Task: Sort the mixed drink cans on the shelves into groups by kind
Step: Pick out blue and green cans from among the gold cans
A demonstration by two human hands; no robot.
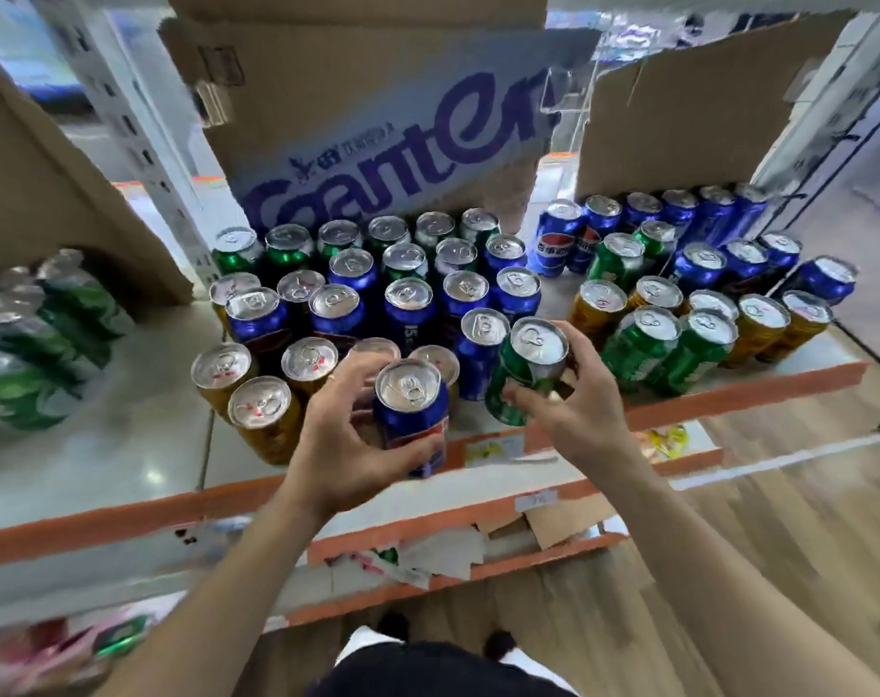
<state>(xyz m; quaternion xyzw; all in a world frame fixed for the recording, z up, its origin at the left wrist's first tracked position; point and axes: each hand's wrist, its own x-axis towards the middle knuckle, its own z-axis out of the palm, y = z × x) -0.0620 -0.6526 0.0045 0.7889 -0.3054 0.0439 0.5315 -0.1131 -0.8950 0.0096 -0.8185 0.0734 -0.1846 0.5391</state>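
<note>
- left hand [342, 435] grip wraps blue can [411, 415]; right hand [573, 394] grip pinches green can [525, 369].
- set each upright within its own colour cluster on the shelf [126, 445], avoiding neighbours.

Ganten box [377, 128]: a brown carton with big purple lettering faces you, standing at the back of the shelf, tilted in this wide view.
Plain cardboard sheet [689, 128]: to your right of that carton, upright at the back, its top edge torn.
Cardboard panel [40, 193]: on your far left, slanting across the shelf.
Upright post [136, 123]: white, perforated, between the left panel and the carton.
Lower shelf litter [543, 525]: you see cardboard scraps and paper.
Floor [779, 570]: wood-look planks.
</note>
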